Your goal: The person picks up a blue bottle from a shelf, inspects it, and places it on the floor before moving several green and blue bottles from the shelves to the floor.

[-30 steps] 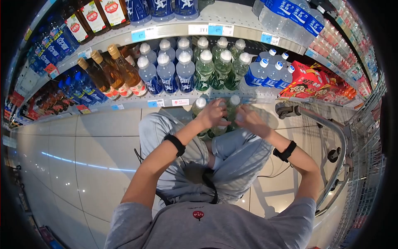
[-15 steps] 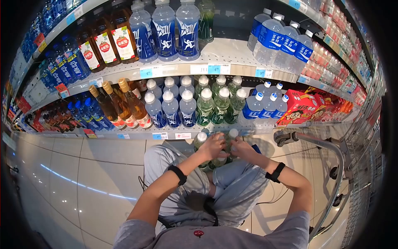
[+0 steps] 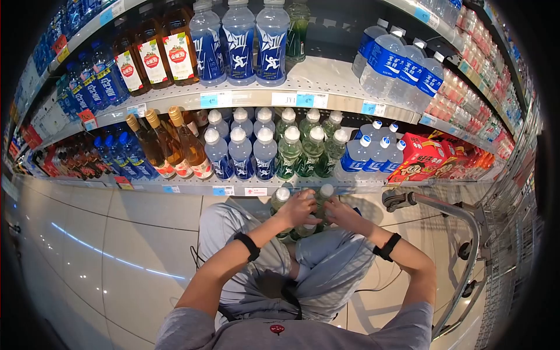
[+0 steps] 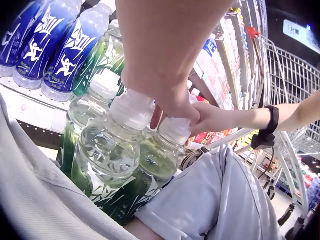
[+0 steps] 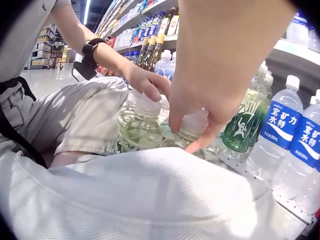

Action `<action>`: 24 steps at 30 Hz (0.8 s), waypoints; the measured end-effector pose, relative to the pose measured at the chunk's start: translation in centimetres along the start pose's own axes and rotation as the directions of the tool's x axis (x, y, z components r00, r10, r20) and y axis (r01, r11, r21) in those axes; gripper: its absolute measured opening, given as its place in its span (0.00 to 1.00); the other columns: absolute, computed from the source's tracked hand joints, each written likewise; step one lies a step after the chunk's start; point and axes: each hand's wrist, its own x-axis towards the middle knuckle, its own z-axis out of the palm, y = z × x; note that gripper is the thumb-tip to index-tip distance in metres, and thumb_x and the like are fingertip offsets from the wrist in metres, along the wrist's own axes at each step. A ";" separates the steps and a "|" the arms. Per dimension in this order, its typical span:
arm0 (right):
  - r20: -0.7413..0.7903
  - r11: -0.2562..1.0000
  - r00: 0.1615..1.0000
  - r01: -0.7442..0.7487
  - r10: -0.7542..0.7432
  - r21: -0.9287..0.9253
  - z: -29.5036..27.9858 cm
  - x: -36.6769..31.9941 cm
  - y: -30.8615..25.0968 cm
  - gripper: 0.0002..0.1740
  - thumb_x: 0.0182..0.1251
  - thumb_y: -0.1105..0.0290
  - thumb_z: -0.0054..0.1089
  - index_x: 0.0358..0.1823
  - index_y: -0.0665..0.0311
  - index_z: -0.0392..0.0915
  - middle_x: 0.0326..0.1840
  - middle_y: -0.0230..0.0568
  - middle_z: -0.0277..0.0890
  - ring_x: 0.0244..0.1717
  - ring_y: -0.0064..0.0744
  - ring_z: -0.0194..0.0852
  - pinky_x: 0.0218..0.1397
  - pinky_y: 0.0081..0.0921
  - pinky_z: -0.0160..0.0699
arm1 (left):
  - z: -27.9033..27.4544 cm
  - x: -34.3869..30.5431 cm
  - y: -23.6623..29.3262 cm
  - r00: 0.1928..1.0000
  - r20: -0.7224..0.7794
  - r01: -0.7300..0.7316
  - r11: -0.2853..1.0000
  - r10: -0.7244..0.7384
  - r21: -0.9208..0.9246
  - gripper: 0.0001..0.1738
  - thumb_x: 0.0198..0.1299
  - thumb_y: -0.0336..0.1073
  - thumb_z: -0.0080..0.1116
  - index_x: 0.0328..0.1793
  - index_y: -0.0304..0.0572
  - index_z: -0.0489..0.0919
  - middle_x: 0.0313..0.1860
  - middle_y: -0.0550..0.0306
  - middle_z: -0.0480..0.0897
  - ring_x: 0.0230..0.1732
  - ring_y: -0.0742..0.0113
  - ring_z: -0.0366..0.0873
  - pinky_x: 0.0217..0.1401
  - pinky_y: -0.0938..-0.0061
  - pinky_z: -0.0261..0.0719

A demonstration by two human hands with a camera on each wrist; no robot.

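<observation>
Several green-labelled drink bottles with white caps stand close together on the floor, between the person's crossed legs and the shelf. In the head view the left hand [image 3: 298, 210] is over the middle of this group, its fingers bent down around a bottle top that it mostly hides. Beside it the right hand [image 3: 344, 214] holds the far-right bottle [image 3: 325, 191] near its cap. The right wrist view has the right thumb and a finger on either side of that cap [image 5: 196, 120]. A near bottle [image 4: 107, 150] and a left bottle [image 4: 102, 85] stand free of both hands.
Ahead, the lower shelf [image 3: 326, 185] bears rows of blue- and green-labelled bottles, brown glass bottles and red packs [image 3: 420, 154]. At the right stands a metal cart [image 3: 466, 216] with a caster close to the shelf. Denim-clad legs [image 3: 233, 233] flank the bottles.
The head view has tilted up since a second ago, bringing more of the upper shelf into sight. Both hands stay at the floor bottles, with only slight finger movement.
</observation>
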 end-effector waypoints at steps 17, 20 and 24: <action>0.024 0.998 0.999 -0.041 0.042 -0.039 0.7 0.1 2.4 0.20 0.55 0.72 0.60 0.49 0.62 0.67 0.47 0.51 0.63 0.47 0.55 0.72 0.49 0.43 0.73 | -0.3 -0.1 0.2 0.998 -0.057 -0.035 0.999 0.034 -0.006 0.22 0.51 0.55 0.61 0.30 0.40 0.81 0.39 0.59 0.78 0.61 0.54 0.65 0.59 0.61 0.68; 0.051 0.999 0.998 -0.040 0.041 -0.035 0.6 0.3 2.6 0.21 0.54 0.70 0.62 0.49 0.62 0.67 0.47 0.52 0.63 0.47 0.57 0.72 0.49 0.42 0.73 | -0.6 -0.3 0.5 0.999 -0.043 -0.021 0.999 0.022 0.029 0.23 0.51 0.55 0.61 0.31 0.39 0.81 0.41 0.58 0.78 0.62 0.54 0.65 0.60 0.61 0.67; 0.040 0.997 0.998 -0.054 0.056 -0.046 0.6 -0.1 2.4 0.22 0.53 0.69 0.63 0.50 0.60 0.67 0.46 0.54 0.63 0.47 0.57 0.71 0.49 0.43 0.72 | -1.9 -0.2 1.8 0.981 -0.172 -0.074 0.990 0.094 0.122 0.19 0.50 0.50 0.61 0.34 0.39 0.80 0.43 0.54 0.77 0.60 0.53 0.66 0.60 0.61 0.67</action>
